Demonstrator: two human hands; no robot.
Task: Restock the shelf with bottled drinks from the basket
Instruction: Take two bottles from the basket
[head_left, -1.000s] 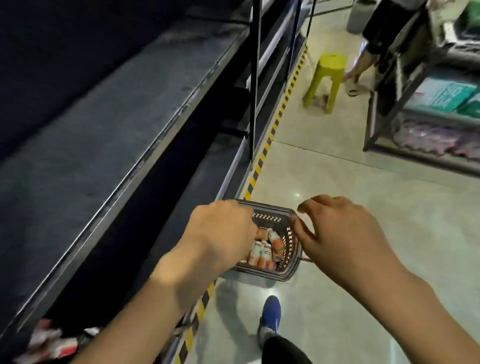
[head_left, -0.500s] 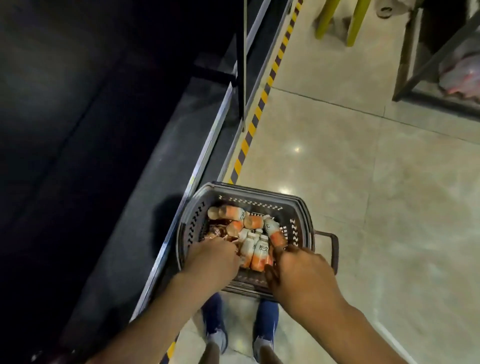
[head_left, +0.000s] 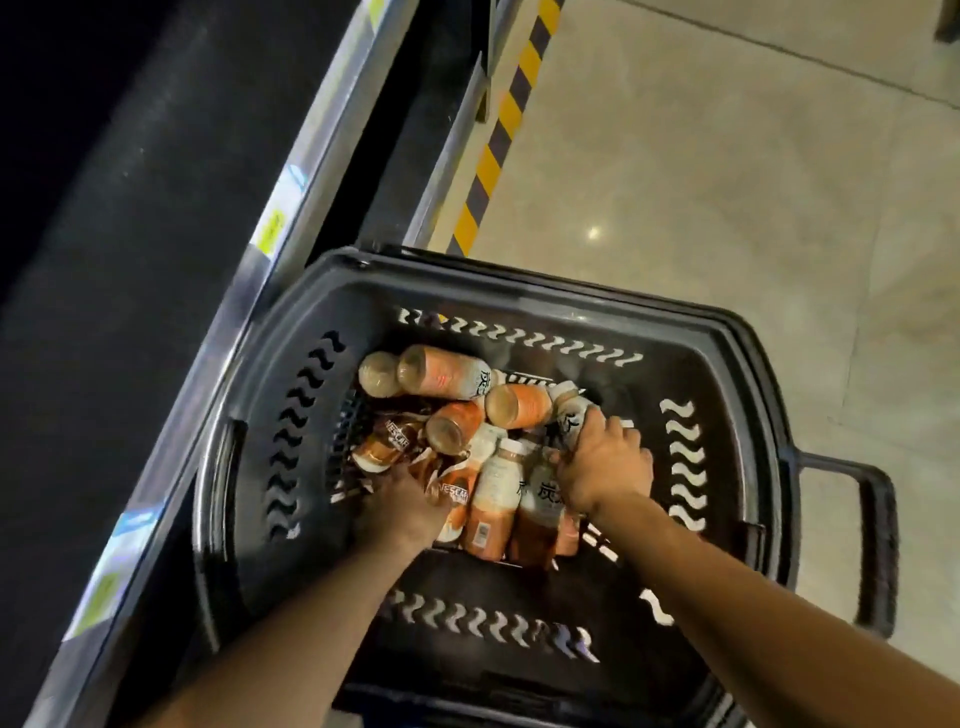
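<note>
Both hands are down in the dark plastic basket (head_left: 519, 291), which sits on the floor right beside the shelf (head_left: 291, 218). The right hand (head_left: 605, 465) has its fingers curled round a white-labelled bottle (head_left: 570, 408). The left hand (head_left: 402, 512) is on the Nescafé bottles (head_left: 389, 441), though I can't tell if it's actually gripping one.

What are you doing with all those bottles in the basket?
The right hand and left hand are both down in the basket of bottles, beside the shelf. The right hand grips one bottle. The left hand lies on others, its grip hidden. Nothing is lifted out yet.
</note>
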